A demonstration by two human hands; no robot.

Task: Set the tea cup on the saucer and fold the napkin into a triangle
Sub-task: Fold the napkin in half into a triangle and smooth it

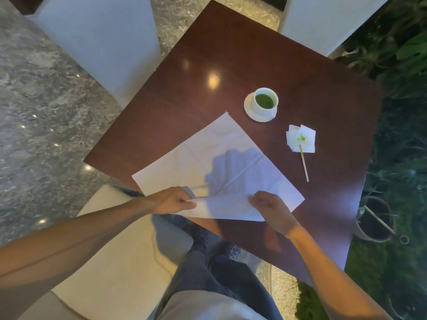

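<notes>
A white tea cup holding green liquid stands on a white saucer toward the far right of the dark wooden table. A large white napkin lies spread like a diamond in front of me, creased through its middle. Its near corner is lifted off the table. My left hand pinches the napkin's near left edge. My right hand grips the near right edge. The lifted part between my hands bends back over the cloth.
A small crumpled tissue with a green stain and a wooden stir stick lie right of the napkin. White chairs stand around the table. Plants and a dark pot sit to the right. My legs are below the table's near edge.
</notes>
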